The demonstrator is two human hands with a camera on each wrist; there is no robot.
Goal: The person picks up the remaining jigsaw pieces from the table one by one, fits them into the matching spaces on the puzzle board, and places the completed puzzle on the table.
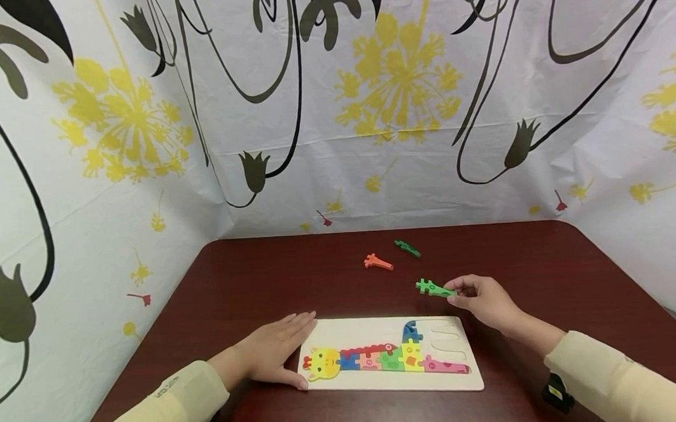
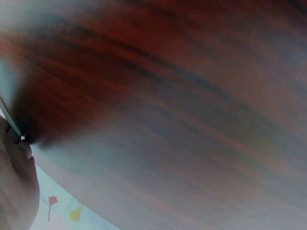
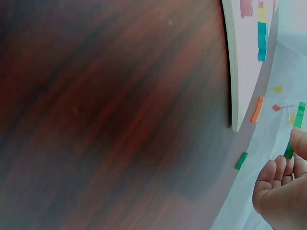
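Note:
A pale wooden giraffe puzzle board (image 1: 381,384) lies flat, with colored pieces fitted from the yellow head (image 1: 324,363) to a pink leg (image 1: 446,365) and a blue piece (image 1: 411,331). Bare outlined recesses show at its upper right. My left hand (image 1: 273,353) rests along the board's left edge, fingers straight and thumb spread at the near corner. Beyond the far right corner, my right hand (image 1: 486,302) pinches a light green puzzle piece (image 1: 432,288) by its narrow end, between thumb and fingers. In the right wrist view, that green piece (image 3: 299,115) rises from the fingertips.
An orange puzzle piece (image 1: 378,262) and a dark green puzzle piece (image 1: 407,248) lie on the dark red-brown table (image 1: 284,271), behind the board. A patterned white curtain (image 1: 322,122) hangs past the table's back edge and on both sides.

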